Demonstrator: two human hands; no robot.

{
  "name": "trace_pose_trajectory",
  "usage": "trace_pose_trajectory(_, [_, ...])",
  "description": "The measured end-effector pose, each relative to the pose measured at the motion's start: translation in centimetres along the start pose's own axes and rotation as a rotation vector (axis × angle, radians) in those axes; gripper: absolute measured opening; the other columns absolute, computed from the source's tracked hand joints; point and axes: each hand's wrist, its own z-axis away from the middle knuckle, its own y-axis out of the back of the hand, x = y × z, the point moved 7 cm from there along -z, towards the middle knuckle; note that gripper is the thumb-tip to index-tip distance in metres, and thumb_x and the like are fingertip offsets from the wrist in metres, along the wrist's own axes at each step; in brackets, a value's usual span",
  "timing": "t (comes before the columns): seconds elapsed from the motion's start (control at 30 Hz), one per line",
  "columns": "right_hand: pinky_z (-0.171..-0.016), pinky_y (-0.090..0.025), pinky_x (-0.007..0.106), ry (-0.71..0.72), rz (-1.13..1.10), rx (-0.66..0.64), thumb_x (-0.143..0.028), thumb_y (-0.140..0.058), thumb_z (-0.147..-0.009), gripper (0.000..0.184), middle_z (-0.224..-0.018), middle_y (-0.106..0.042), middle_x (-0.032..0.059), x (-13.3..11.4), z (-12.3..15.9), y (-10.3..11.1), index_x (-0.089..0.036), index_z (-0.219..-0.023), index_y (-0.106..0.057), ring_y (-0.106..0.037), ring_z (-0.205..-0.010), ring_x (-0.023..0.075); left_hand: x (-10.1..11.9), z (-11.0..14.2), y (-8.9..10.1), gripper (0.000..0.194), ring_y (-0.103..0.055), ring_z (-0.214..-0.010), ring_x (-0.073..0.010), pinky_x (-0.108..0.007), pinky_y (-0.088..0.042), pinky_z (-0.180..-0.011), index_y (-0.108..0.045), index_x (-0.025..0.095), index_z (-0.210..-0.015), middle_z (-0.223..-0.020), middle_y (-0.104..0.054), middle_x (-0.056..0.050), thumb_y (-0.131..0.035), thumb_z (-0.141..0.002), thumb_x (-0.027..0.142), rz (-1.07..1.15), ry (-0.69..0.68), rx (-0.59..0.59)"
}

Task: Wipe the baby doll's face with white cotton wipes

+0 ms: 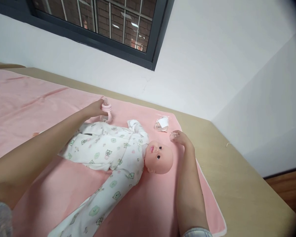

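My left hand reaches over the doll's legs, its fingers closed on a pink baby bottle with a clear nipple and side handles. To the right, past the doll's head, my right hand grips a clear plastic cap. Between my arms a baby doll lies on its back, head to the right. It wears a white suit printed with green and brown animals; one sleeve stretches toward me. A small clear package with a white label lies just beyond my right hand.
A pink blanket with a pale edge lies under everything on a wooden table. Behind stands a white wall with a dark-framed, barred window. A thin white scrap lies on the wood at right.
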Motion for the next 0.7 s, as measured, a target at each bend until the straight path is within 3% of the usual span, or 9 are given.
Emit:
trace_pose_trajectory(0.1, [-0.084, -0.053, 0.031, 0.007, -0.022, 0.045, -0.013, -0.073, -0.067, 0.066, -0.122, -0.068, 0.0122, -0.1, 0.1, 0.9, -0.015, -0.132, -0.058, -0.067, -0.093, 0.0188, -0.4, -0.3, 0.7, 0.113, -0.065, -0.089, -0.0158, -0.029, -0.033, -0.067, -0.046, -0.014, -0.131, -0.104, -0.068, -0.011, -0.039, -0.074, 0.084, 0.108, 0.298, 0.077])
trace_pose_trajectory(0.17, [-0.091, -0.053, 0.034, 0.049, -0.092, 0.075, -0.021, -0.073, -0.072, 0.063, -0.124, -0.067, 0.0137, -1.0, 0.5, 1.9, -0.014, -0.132, -0.057, -0.068, -0.099, 0.0205, 0.8, -1.0, 0.9, 0.116, -0.067, -0.098, -0.0225, -0.03, -0.04, -0.07, -0.041, -0.012, -0.138, -0.117, -0.068, -0.017, -0.053, -0.068, 0.08, 0.223, 0.366, 0.081])
trace_pose_trajectory(0.3, [-0.103, -0.051, 0.04, 0.274, -0.348, 0.099, -0.036, -0.072, -0.078, 0.055, -0.125, -0.069, 0.0129, -5.8, 2.5, 3.9, -0.015, -0.127, -0.059, -0.067, -0.109, 0.0226, 5.5, -2.5, 1.5, 0.098, -0.065, -0.115, -0.027, -0.036, -0.051, -0.085, -0.034, -0.001, -0.147, -0.133, -0.064, -0.017, -0.064, -0.076, 0.06, 0.442, 0.362, 0.114])
trace_pose_trajectory(0.43, [-0.11, -0.05, 0.042, 0.6, -0.544, 0.149, -0.049, -0.076, -0.078, 0.068, -0.142, -0.06, 0.0096, -12.6, 6.6, 5.4, -0.025, -0.138, -0.053, -0.063, -0.122, 0.0234, 11.4, -2.7, 2.2, 0.079, -0.063, -0.123, -0.0275, -0.043, -0.05, -0.105, -0.037, 0.01, -0.147, -0.135, -0.064, -0.014, -0.068, -0.083, 0.043, 0.628, 0.266, 0.131])
trace_pose_trajectory(0.57, [-0.114, -0.049, 0.044, 0.828, -0.54, 0.203, -0.059, -0.068, -0.086, 0.073, -0.148, -0.054, 0.0072, -18.3, 11.5, 4.6, -0.034, -0.149, -0.04, -0.055, -0.136, 0.0242, 15.8, -2.1, 2.6, 0.074, -0.061, -0.126, -0.0333, -0.048, -0.049, -0.106, -0.042, 0.022, -0.144, -0.134, -0.065, -0.011, -0.07, -0.077, 0.036, 0.547, 0.182, 0.121])
trace_pose_trajectory(0.7, [-0.115, -0.05, 0.045, 0.928, -0.484, 0.223, -0.062, -0.064, -0.089, 0.072, -0.152, -0.049, 0.007, -21.2, 14.6, 2.4, -0.036, -0.151, -0.037, -0.052, -0.139, 0.025, 18.3, -1.3, 2.5, 0.075, -0.061, -0.125, -0.0347, -0.046, -0.051, -0.101, -0.038, 0.024, -0.147, -0.14, -0.062, -0.011, -0.065, -0.078, 0.036, 0.407, 0.118, 0.064])
